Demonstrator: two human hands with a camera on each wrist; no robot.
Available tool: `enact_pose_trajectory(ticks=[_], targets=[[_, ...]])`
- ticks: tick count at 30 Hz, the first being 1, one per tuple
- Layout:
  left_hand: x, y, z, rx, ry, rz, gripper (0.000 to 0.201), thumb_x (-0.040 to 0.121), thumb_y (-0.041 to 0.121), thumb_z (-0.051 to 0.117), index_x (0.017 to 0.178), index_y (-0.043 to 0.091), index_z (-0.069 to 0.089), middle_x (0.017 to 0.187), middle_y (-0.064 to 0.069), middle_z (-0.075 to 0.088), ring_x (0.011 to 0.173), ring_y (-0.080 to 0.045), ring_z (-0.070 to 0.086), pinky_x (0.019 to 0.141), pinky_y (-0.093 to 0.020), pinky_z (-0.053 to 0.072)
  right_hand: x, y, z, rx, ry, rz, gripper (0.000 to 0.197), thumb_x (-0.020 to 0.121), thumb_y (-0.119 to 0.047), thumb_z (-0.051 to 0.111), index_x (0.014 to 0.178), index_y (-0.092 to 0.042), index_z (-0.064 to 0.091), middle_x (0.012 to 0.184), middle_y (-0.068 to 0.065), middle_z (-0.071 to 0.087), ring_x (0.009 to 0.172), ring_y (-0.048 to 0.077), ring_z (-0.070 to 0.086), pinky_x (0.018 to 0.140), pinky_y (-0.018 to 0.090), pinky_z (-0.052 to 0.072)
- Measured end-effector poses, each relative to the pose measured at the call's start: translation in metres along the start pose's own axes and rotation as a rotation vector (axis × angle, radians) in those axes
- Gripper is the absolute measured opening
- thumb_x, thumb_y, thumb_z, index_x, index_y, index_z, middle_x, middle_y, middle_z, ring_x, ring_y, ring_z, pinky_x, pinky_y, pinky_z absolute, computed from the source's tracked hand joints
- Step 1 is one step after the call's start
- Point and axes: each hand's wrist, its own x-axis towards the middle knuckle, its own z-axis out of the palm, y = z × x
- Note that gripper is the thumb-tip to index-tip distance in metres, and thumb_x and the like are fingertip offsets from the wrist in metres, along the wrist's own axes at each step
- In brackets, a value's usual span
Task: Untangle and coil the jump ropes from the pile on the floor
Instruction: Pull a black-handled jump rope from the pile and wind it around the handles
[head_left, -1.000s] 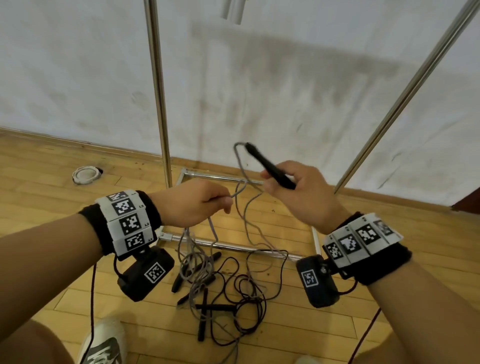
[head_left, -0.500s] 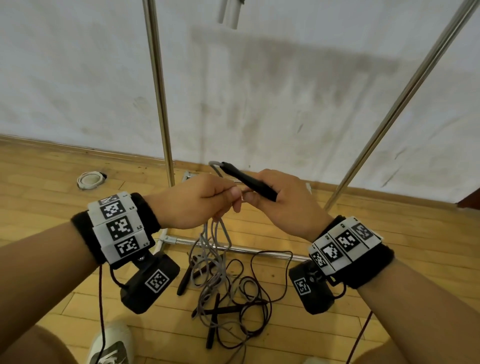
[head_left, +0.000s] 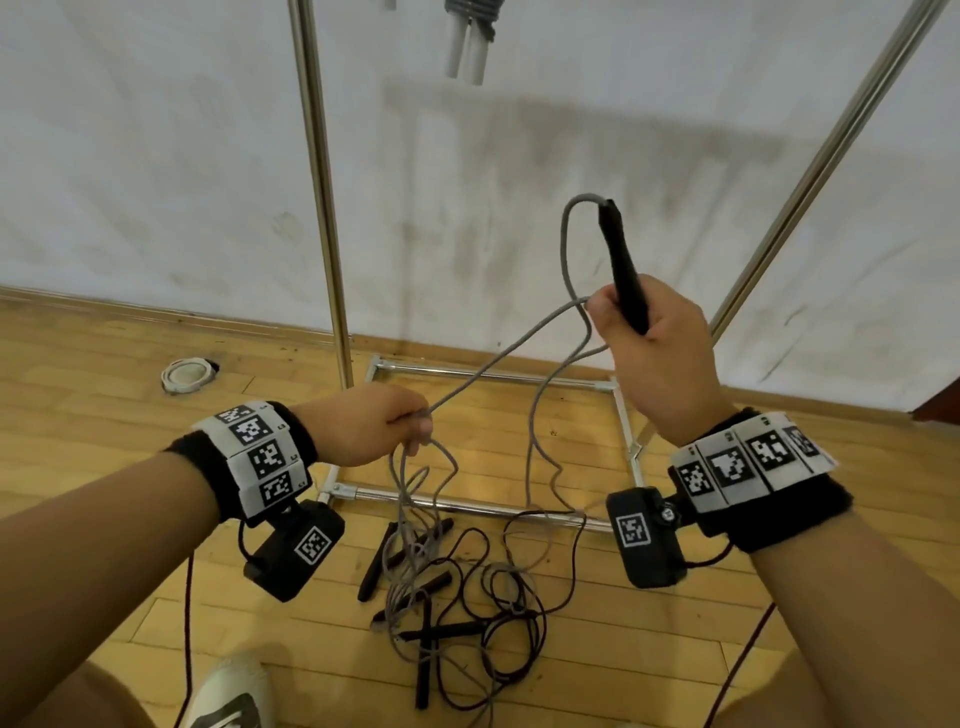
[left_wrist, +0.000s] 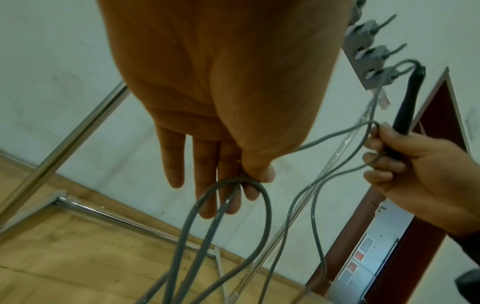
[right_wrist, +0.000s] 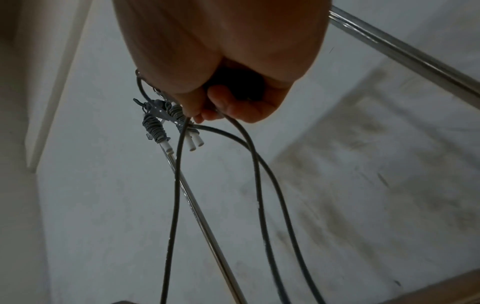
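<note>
a wooden plank floor (head_left: 93, 374) meets a scuffed white wall (head_left: 156, 156) ahead of both hands, with a chrome rack frame (head_left: 322, 208) rising between them. the right hand (head_left: 657, 348), raised higher, is closed around a black handle (head_left: 626, 275) held upright, along with loops of the grey rope (head_left: 498, 358). the left hand (head_left: 369, 423), lower, pinches the same grey rope between thumb and fingers, strands hanging from it. below and between the hands, the pile of ropes (head_left: 457, 592) lies tangled on the floor
</note>
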Motion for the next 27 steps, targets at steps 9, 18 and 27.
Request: enact_pose_trajectory(ticks=[9, 18, 27], targets=[[0.004, 0.034, -0.029, -0.080, 0.225, 0.042, 0.026, 0.102, 0.036, 0.042, 0.090, 0.034, 0.065, 0.084, 0.007, 0.070, 0.072, -0.001, 0.062, 0.058, -0.016, 0.046, 0.001, -0.011, -0.009, 0.003, -0.061, 0.133, 0.036, 0.077, -0.003, 0.069, 0.105, -0.026, 0.070, 0.102, -0.011, 0.066, 0.068, 0.003, 0.060, 0.054, 0.012, 0.043], [0.005, 0.076, -0.028, -0.167, 0.399, 0.200, 0.022, 0.100, 0.034, 0.048, 0.089, 0.027, 0.066, 0.078, 0.013, 0.064, 0.072, 0.002, 0.059, 0.059, -0.012, 0.044, -0.024, -0.024, 0.023, 0.081, -0.293, 0.176, 0.005, 0.092, -0.027, 0.065, 0.093, -0.026, 0.070, 0.068, -0.004, 0.064, 0.051, 0.003, 0.051, 0.052, 0.025, 0.043], [0.010, 0.043, -0.022, -0.138, 0.130, 0.204, 0.011, 0.098, 0.027, 0.055, 0.090, 0.024, 0.061, 0.078, 0.002, 0.060, 0.071, -0.013, 0.053, 0.065, -0.023, 0.044, -0.009, -0.005, 0.038, -0.039, -0.271, 0.077, 0.025, 0.095, -0.022, 0.060, 0.072, -0.033, 0.061, 0.071, -0.012, 0.069, 0.048, 0.003, 0.051, 0.047, 0.011, 0.038]])
